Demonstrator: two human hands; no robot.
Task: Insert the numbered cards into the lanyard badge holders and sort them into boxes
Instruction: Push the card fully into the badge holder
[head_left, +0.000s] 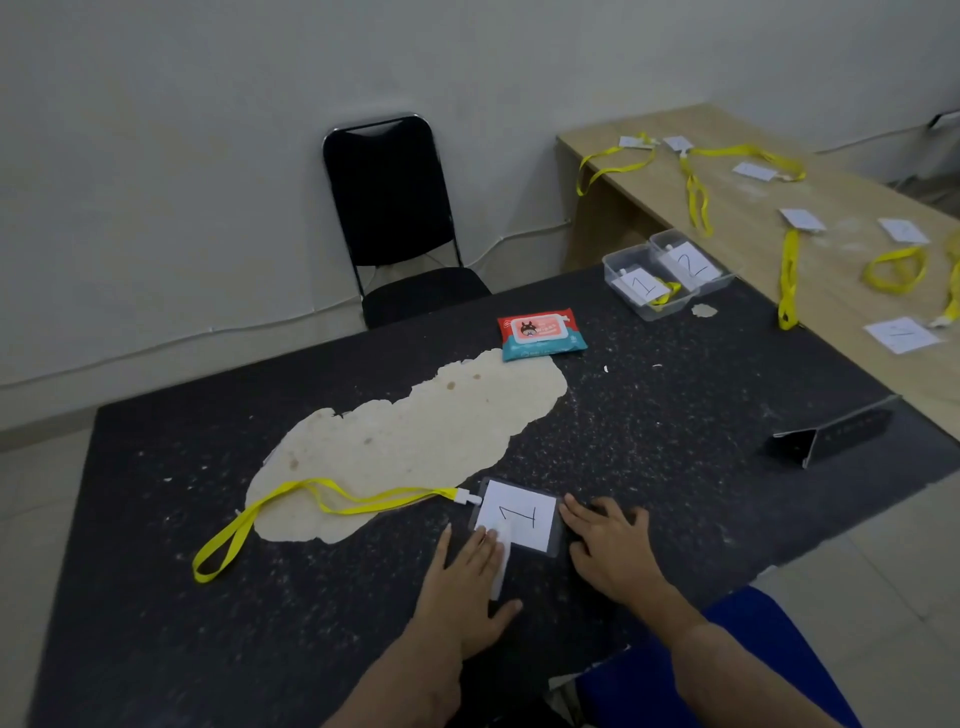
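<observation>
Head view: the holder (557, 538) lies at the near edge of the dark table (675, 415), with card 1 (517, 515) on or in it; whether it is fully seated is hard to tell. The left hand (467, 566) presses flat, fingers straight, on the holder's near-left corner. The right hand (608, 540) rests flat just beside its right edge, gripping nothing.

Box 1 (618, 262) already has a badge, and box 2 (670, 238) shows a "2" card. Several loose cards and lanyards wait on the desk (737, 208), so I judge most work remains.

The holder's long axis runs left-right. Its clip end and the digit's top point left, where the lanyard (322, 499) trails.
</observation>
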